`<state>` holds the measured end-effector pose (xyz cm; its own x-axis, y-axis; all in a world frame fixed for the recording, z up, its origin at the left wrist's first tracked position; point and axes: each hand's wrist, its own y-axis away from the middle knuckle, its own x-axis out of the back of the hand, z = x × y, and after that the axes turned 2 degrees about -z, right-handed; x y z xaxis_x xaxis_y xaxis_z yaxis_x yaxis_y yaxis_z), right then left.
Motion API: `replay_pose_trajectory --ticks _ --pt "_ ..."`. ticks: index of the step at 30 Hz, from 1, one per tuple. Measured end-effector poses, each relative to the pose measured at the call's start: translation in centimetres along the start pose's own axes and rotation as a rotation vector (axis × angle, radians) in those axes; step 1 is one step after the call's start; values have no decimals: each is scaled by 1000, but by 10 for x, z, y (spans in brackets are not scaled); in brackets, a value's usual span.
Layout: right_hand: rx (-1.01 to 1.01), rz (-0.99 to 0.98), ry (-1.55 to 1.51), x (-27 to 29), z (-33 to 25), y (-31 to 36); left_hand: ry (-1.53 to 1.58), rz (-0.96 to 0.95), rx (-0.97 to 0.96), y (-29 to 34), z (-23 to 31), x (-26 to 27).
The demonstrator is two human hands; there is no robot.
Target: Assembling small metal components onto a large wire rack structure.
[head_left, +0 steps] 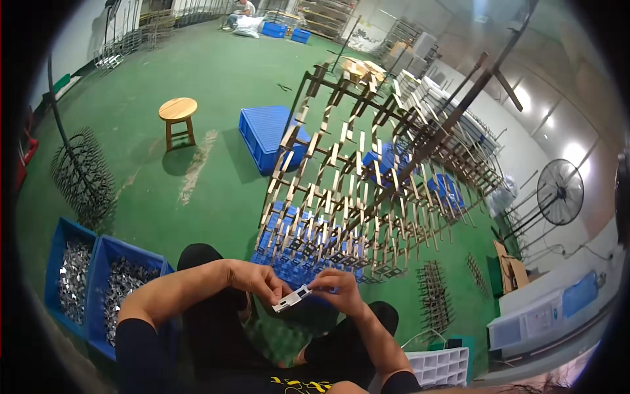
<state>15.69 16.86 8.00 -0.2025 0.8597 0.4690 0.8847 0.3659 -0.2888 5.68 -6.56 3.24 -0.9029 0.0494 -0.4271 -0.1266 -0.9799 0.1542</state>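
I hold a small flat silvery metal part [291, 298] between both hands, just above my knees. My left hand [261, 280] pinches its left end and my right hand [338, 289] grips its right end. Directly beyond my hands stands a tall metal rack [367, 177] with many hooks, most of them hung with similar pale metal pieces. Beneath the rack's near end lies a blue crate [295, 266].
Two blue bins [98, 276] full of shiny metal parts sit at my left. A wooden stool [178, 111] and a blue crate [266, 134] stand on the green floor. An empty hook rack [82, 174] leans at left. A floor fan [560, 192] is at right; a white divided tray [438, 366] sits by my right knee. A person sits far off at the back.
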Motion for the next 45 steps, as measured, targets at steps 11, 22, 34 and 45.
replay_pose_trajectory --ticks 11,22,34,45 --pt "-176 251 663 -33 31 -41 87 989 333 -13 29 53" --pt "-160 270 871 -59 65 -64 298 975 330 -25 11 76" --pt "-62 270 831 -59 74 -73 364 906 291 -24 12 76" --pt "-52 267 812 -59 78 -76 254 880 281 -20 14 74"
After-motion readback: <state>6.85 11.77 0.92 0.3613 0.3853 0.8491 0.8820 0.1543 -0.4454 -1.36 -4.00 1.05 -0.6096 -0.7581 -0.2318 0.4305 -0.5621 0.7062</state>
